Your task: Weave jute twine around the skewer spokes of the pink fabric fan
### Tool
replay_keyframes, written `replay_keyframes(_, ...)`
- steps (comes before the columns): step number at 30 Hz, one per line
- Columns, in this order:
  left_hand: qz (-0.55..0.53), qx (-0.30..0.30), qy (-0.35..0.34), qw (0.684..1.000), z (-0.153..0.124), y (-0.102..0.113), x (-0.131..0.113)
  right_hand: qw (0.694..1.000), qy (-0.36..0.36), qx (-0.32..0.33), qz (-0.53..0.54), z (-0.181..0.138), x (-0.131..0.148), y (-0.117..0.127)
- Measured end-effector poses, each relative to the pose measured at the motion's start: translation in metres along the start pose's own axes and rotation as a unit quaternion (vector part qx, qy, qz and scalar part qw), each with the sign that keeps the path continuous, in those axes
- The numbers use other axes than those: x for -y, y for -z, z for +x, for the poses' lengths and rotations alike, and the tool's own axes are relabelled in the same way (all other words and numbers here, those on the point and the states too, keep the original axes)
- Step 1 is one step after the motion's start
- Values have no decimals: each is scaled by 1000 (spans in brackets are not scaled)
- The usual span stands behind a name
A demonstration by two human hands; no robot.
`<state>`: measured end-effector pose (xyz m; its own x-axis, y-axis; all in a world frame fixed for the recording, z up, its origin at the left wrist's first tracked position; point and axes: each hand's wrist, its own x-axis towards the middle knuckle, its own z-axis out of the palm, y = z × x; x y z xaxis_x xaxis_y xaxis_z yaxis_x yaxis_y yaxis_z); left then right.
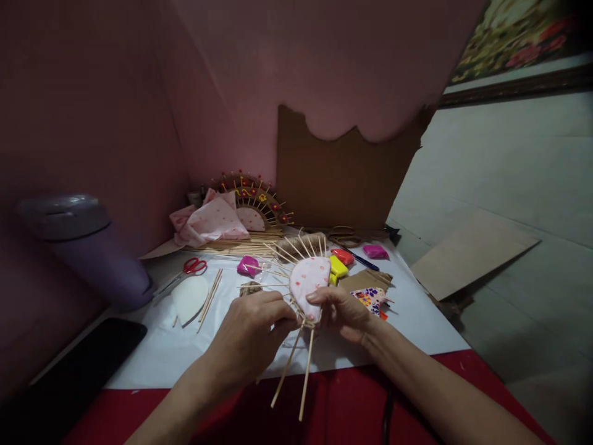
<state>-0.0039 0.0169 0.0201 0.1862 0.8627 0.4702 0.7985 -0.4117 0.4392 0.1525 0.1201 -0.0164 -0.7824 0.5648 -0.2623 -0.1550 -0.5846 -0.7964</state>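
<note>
Right hand point(345, 311): thumb pressed on the face of a pink spotted half-round point(308, 281), gripping its lower right side. Left hand point(259, 330): fingers curled in at the lower left edge; cannot tell whether they pinch anything. Half-round held up above the table's white sheet point(152, 364), thin sticks point(306, 377) radiating from its curved edge, two pointing down toward the person. Beyond: twine roll point(301, 245), yellow packet point(339, 266). Left: red-handled scissors point(194, 266) beside a pale oval point(191, 298). Farther back: decorated fan point(262, 198), crumpled pink cloth point(213, 219), cardboard point(345, 176) upright.
</note>
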Motion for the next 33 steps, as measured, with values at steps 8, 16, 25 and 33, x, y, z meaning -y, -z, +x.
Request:
replay_keyframes(8,29,-10,-5,1000,0,-3,-1,1000,-22,-21,-6,3,-1,3)
replay_keyframes(16,22,-14,-6,1000,0,-1,-2,1000,1,-24,-14,4,-1,4)
replay_keyframes(25,109,-43,-84,990,-2,-2,-1,991,100,-58,-60,1,7,-4)
replay_keyframes(33,235,-78,-130,960,-3,-10,-1,954,249,-98,-134,2,10,-4)
